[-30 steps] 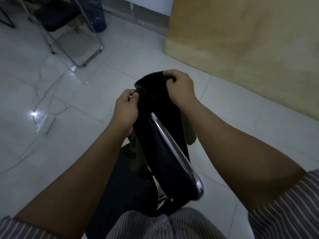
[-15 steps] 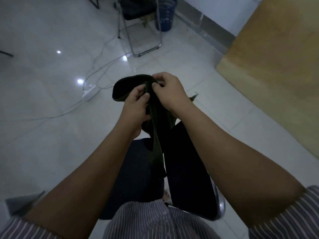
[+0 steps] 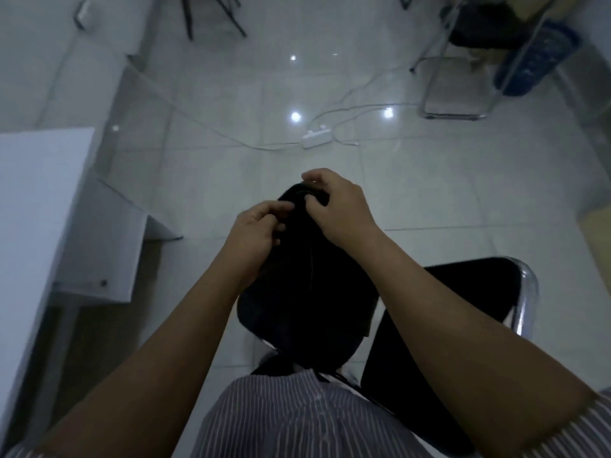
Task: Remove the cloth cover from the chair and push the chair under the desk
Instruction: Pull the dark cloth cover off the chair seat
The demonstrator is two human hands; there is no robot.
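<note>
A dark cloth cover hangs bunched between my hands in the middle of the view. My left hand grips its left side and my right hand pinches its top fold. Below them stands the black chair with a chrome frame; its seat lies under the cloth and its back points right. The white desk is at the left edge, with its side panel beside the chair.
A white power strip with cables lies on the tiled floor ahead. A second metal-framed chair and a blue bin stand at the far right. Black stand legs are at the top. A wooden board is at the right edge.
The view has swung left, bringing the white desk into sight. My hands have lifted the cloth off the chair back and gathered it together above the seat.
</note>
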